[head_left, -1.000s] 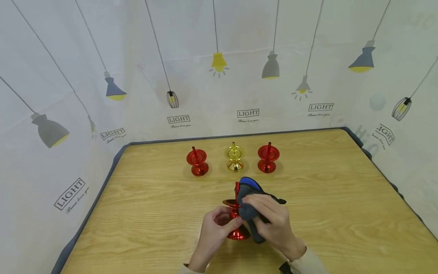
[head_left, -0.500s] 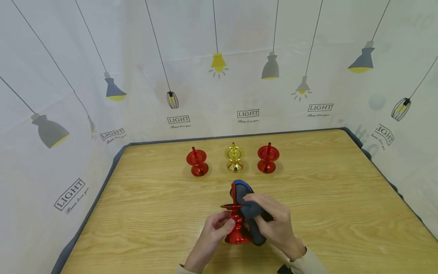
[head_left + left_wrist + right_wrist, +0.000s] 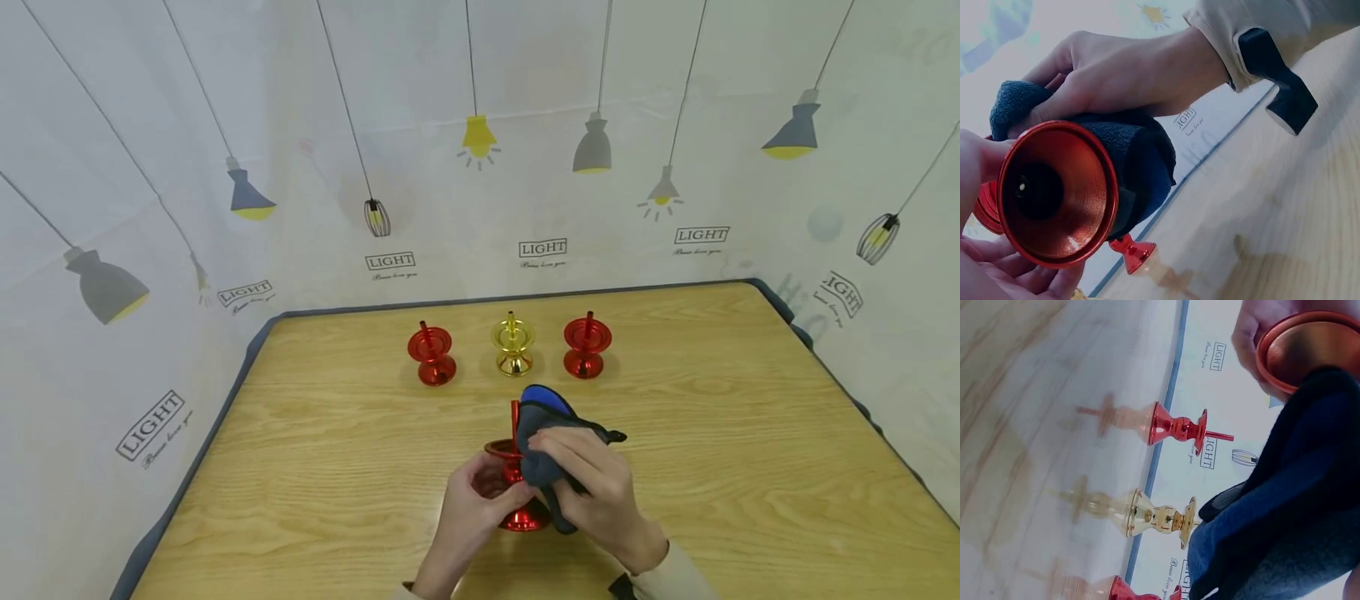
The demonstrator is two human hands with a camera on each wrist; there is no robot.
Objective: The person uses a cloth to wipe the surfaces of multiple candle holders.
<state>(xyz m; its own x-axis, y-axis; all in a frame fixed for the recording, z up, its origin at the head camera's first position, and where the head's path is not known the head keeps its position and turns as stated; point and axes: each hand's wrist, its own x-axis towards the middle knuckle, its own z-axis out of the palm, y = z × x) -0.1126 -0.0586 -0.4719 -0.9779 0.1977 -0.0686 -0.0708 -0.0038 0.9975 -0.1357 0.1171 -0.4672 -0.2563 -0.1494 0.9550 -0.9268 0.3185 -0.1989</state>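
A shiny red candlestick with a dish and a thin upright tube stands tilted slightly between my hands, above the table. My left hand grips it round the narrow stem, thumb in front. In the left wrist view its hollow base faces the camera. My right hand pinches a dark blue-grey cloth with a bright blue patch, bunched against the candlestick's right side. The cloth covers part of the dish and stem. In the right wrist view the cloth overlaps the red base rim.
Across the back of the wooden table stand a red candlestick, a gold one and another red one. A white backdrop printed with lamps rises behind the table's dark edge.
The cloth and right fingers shift left and down along the candlestick, then back up and right. The candlestick turns and tips slightly in my left hand. The three back candlesticks stay put.
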